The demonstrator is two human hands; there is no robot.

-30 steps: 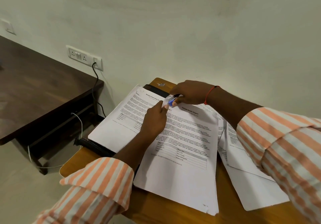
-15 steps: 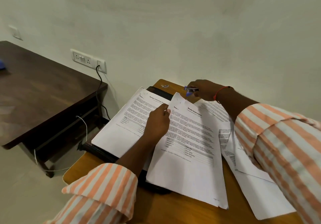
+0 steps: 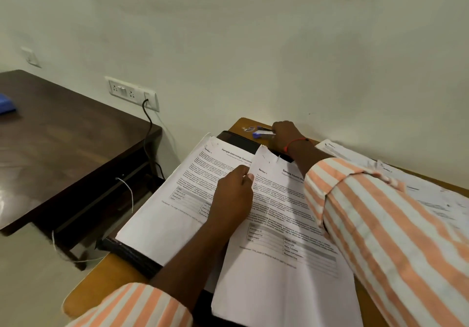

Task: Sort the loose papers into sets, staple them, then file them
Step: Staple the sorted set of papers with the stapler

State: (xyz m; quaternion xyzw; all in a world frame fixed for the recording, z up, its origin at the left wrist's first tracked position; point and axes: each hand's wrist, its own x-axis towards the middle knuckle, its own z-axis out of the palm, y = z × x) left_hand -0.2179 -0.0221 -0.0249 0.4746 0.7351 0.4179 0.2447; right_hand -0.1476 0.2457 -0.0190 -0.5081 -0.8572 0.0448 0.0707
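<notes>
The left hand (image 3: 232,194) pinches, thumb against fingers, the left edge of the health-report set (image 3: 279,263) — it lies over the right half of the black folder (image 3: 132,254), long axis running to the folder's far edge. Just beyond that edge the right hand (image 3: 285,135) grips the stapler (image 3: 264,133) — the left is nearer.

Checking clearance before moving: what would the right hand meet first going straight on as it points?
Right hand, gripping the stapler, points left along the desk's far edge. First is probably the small dark item at that corner; clearance is unclear.
</notes>
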